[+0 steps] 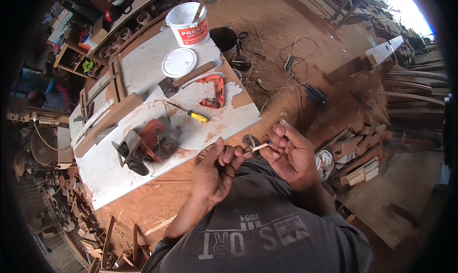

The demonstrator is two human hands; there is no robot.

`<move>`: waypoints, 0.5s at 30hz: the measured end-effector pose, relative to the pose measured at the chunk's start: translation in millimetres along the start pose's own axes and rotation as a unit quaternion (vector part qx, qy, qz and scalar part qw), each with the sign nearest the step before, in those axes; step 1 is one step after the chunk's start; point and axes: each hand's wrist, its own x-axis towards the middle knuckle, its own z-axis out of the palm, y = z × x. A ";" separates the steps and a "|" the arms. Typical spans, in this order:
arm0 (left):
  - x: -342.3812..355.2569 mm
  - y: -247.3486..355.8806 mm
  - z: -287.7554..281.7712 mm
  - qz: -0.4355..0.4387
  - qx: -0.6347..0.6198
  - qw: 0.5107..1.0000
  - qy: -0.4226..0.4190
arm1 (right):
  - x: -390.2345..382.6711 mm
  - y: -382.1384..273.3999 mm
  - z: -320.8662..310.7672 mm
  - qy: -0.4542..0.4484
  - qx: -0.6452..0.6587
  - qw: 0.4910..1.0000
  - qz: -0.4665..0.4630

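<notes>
Above my lap, my left hand (214, 170) pinches the left end of a small, thin, pale stick-like piece (259, 147). The fingers of my right hand (296, 154) close on its other end, where a bit of blue shows. The piece is too small to name. On the white board in front lie a yellow-handled screwdriver (197, 116), a hammer (186, 77) with a wooden handle, and a curved red casing piece (219, 92) with its hollow inside facing up. Nearer my left hand sits a red and dark power tool (145, 142), partly blurred.
The white-topped table (109, 177) also carries a white bucket (188, 25), its round lid (179, 62) and a wooden frame (107, 123). Cords (289, 61) trail over the dirt floor. Wood offcuts (360, 151) are piled at right, with more scraps at lower left.
</notes>
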 end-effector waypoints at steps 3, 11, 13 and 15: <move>-1.3 -1.8 -1.7 0.004 -0.006 1.000 -0.009 | -3.7 -1.3 15.0 0.074 -0.012 0.997 -0.016; 2.2 -0.8 -2.0 -0.014 -0.007 1.000 0.001 | -3.1 -7.9 1.1 0.067 -0.016 0.997 -0.021; 2.7 -1.2 -4.3 -0.016 -0.007 1.000 0.004 | -3.4 -8.2 1.3 0.072 -0.017 0.997 -0.027; 2.4 -1.8 -6.0 -0.015 -0.010 1.000 0.004 | -3.5 -8.2 -1.2 0.078 -0.014 0.996 -0.028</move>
